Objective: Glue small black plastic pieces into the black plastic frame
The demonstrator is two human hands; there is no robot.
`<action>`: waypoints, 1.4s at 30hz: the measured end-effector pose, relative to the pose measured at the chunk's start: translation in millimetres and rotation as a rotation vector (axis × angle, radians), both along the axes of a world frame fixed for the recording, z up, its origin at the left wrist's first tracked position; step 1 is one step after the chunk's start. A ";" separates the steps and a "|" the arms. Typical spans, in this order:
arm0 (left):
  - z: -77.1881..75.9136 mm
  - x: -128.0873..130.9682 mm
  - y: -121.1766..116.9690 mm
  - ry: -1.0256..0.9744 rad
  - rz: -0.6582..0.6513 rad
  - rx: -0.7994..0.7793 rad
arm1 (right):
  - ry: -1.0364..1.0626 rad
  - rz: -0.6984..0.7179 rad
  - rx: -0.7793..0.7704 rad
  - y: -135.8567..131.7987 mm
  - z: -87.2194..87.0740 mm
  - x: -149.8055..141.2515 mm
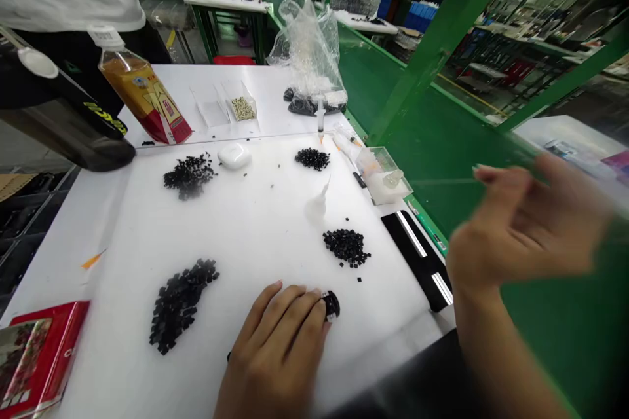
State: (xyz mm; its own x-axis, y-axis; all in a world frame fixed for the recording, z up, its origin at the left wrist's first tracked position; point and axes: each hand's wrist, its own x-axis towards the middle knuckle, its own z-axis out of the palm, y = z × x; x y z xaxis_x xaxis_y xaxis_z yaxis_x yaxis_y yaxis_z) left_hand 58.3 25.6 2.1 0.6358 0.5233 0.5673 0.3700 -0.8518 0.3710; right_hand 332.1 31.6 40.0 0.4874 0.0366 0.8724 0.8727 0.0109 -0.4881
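Note:
My left hand (280,347) lies palm down near the front of the white work surface (265,236), its fingers closed over a dark object. Only a glossy black rounded end (331,305) shows past the fingertips; the rest is hidden. Raised off the table's right side, my right hand (525,222) is smeared by motion, so its fingers and anything in them are unclear. Piles of small black pieces lie around: square ones at right (346,247) and at lower left (181,304), finer ones at upper left (189,175) and upper right (312,158).
A translucent nozzle bottle (317,203) and a white rounded case (234,156) stand mid-table. Behind are a drink bottle (147,95), a dark tumbler (59,111) and a plastic bag (309,46). A clear box (383,177) and phone (417,258) line the right edge, beside a green post (432,46).

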 end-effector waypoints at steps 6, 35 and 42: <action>3.8 1.5 -1.3 0.010 0.012 -0.062 | 0.172 0.259 0.043 -35.1 -34.6 -84.0; 5.6 2.1 -2.2 0.039 0.004 -0.143 | 0.202 0.494 -0.287 -69.8 -44.4 -89.2; 4.1 3.1 -5.7 0.049 0.002 -0.104 | 0.195 0.592 -0.393 -67.3 -39.5 -87.6</action>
